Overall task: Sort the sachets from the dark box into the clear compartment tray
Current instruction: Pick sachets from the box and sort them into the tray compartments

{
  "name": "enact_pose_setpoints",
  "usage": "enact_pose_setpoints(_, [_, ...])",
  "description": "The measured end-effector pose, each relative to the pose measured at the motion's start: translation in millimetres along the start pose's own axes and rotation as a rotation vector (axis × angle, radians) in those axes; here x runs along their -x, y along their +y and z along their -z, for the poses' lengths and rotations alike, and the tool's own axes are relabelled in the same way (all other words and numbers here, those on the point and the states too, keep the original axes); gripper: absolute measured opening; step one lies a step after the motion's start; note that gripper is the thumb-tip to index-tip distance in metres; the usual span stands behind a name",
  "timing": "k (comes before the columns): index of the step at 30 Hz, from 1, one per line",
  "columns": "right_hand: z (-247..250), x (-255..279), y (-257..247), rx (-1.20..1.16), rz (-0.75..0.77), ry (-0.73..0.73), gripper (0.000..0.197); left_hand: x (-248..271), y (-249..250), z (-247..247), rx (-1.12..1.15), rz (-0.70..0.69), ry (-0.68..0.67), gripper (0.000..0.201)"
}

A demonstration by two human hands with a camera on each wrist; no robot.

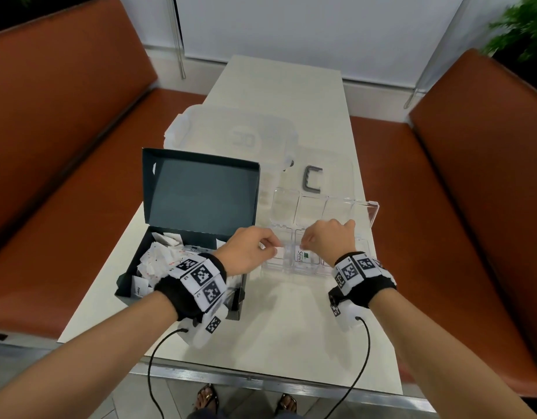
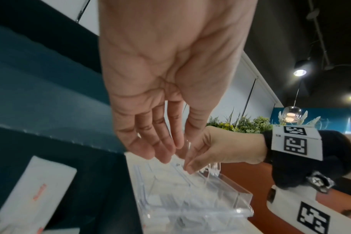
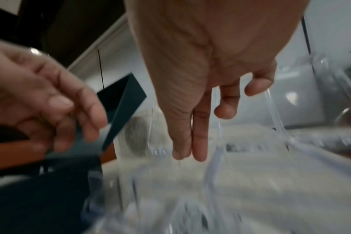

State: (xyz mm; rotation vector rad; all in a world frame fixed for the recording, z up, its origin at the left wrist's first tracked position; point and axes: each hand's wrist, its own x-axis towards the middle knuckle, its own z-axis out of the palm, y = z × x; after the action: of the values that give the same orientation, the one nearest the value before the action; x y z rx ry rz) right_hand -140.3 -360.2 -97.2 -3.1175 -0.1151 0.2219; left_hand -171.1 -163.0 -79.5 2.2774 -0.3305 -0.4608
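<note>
The dark box point(image 1: 126, 285) stands open at the left with several white sachets point(image 1: 158, 258) inside; one sachet point(image 2: 36, 186) shows up close. To its right lies the clear compartment tray point(image 1: 291, 270) point(image 2: 230, 204) point(image 3: 212, 166). A labelled sachet point(image 1: 303, 256) lies in the tray's near middle compartment. My left hand point(image 1: 273, 247) point(image 2: 166, 152) point(image 3: 70, 118) hovers over the near left compartment, fingers relaxed, holding nothing. My right hand point(image 1: 303, 244) point(image 2: 188, 167) point(image 3: 188, 155) points down into the middle compartment, thumb and forefinger pressed together. Whether they pinch anything is hidden.
The box's lid point(image 1: 200, 189) stands upright behind it. A large clear container point(image 1: 231, 137) and a grey handle point(image 1: 312, 179) lie on the white table point(image 1: 276, 328) beyond the tray. Orange benches point(image 1: 64, 146) flank the table on both sides.
</note>
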Motion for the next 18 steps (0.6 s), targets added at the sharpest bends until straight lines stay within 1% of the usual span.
enact_pose_setpoints(3, [32.5,3.4,1.6,-0.16,0.046,0.084,0.017,11.3,-2.6,27.3,-0.001,-0.032,-0.013,0.02])
enact_pose_setpoints(6, [66.9,3.5,-4.5,-0.402,0.15,0.125,0.015,24.6,-7.6,66.6,0.002,-0.035,-0.02,0.018])
enact_pose_setpoints(10, [90.1,0.7,-45.6,-0.608,0.319,0.142,0.012,32.7,-27.6,114.7,-0.098,-0.004,0.027,0.013])
enact_pose_setpoints(12, [85.4,0.0,-75.1,-0.679,0.382,0.049,0.013,31.1,-42.3,126.4,-0.193,0.029,0.028,0.014])
enact_pose_setpoints(14, [71.6,0.3,-105.5,-0.662,0.438,-0.091,0.014,28.3,-57.1,127.0,-0.33,0.072,-0.054,0.016])
enact_pose_setpoints(16, [51.9,-0.8,-133.2,-0.493,0.512,-0.235,0.016,24.4,-71.2,118.5,-0.472,0.105,-0.201,0.017])
enact_pose_setpoints(18, [30.3,-1.5,-155.6,-0.274,0.55,-0.392,0.024,20.3,-82.8,105.9,-0.577,0.137,-0.333,0.02])
